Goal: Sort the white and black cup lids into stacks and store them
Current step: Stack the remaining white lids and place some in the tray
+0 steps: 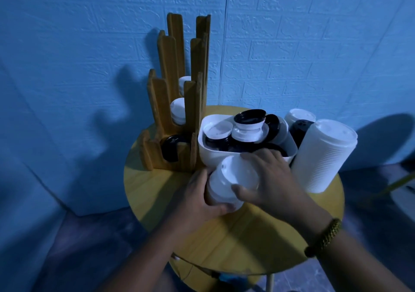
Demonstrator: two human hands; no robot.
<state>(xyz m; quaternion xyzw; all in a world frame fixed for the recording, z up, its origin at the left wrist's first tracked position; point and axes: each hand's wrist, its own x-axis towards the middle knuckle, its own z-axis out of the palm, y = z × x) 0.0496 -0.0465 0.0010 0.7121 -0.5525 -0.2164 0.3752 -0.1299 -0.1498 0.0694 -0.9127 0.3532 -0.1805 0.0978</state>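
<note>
A short stack of white lids [232, 180] is held just above the round yellow table [157, 190], in front of a white tub [211, 154]. My left hand [199, 199] grips the stack from the left and below. My right hand [267, 179] curls over its top and right side, thumb on the front. The tub holds several mixed white and black lids [248, 121]. A wooden slotted lid holder [170, 103] stands at the table's left rear, with a black lid stack [170, 145] in the front slot and white lid stacks [177, 109] in the slots behind.
A tall stack of white lids [325, 154] leans at the table's right. Behind it are a black stack [299, 130] and another white stack [297, 115]. A blue brick-pattern wall stands close behind the table. The table's front edge is near my forearms.
</note>
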